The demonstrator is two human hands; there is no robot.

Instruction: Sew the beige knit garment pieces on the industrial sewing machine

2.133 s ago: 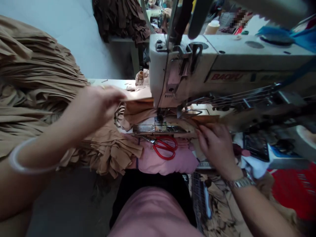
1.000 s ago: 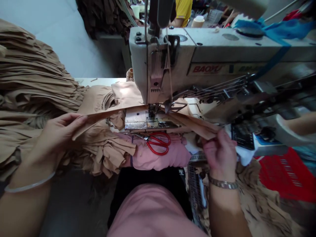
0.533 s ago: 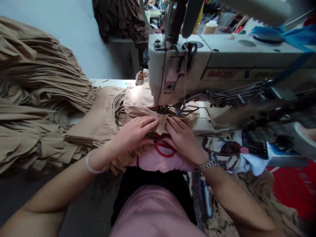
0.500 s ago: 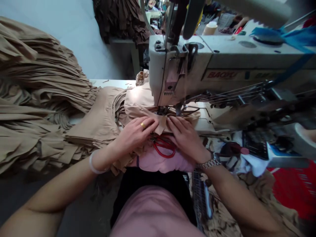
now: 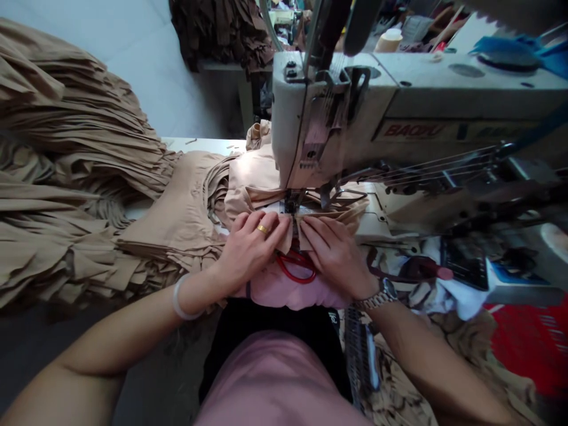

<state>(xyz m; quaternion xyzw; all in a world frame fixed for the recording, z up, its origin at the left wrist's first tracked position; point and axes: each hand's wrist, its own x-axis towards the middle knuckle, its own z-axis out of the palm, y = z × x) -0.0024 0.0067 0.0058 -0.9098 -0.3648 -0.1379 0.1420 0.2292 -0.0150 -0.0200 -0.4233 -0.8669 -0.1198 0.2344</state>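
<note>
My left hand (image 5: 252,244) pinches the edge of a tan piece of fabric (image 5: 286,241) just in front of the sewing machine's presser foot (image 5: 290,202). Opposite it, my right hand (image 5: 332,247) has its fingers pressed together on another tan fabric edge (image 5: 305,240). A narrow gap runs between the two edges, below the needle area. The sewing machine (image 5: 288,118) stands over the cloth, and more tan fabric lies under and behind its head. Close below my fingers are red loop handles (image 5: 298,279), apparently of scissors, resting near my lap.
Tan garment pieces (image 5: 164,213) are stacked at the left, beside a big heap of tan cloth (image 5: 80,112). Dark brown cloth (image 5: 217,35) hangs at the back. Right of the machine bed are a dark phone-like device (image 5: 464,260) and a red basket (image 5: 528,343).
The tan fabric between my hands has parted into two edges with a gap. My left hand has shifted slightly right and turned. The camera view has moved a little.
</note>
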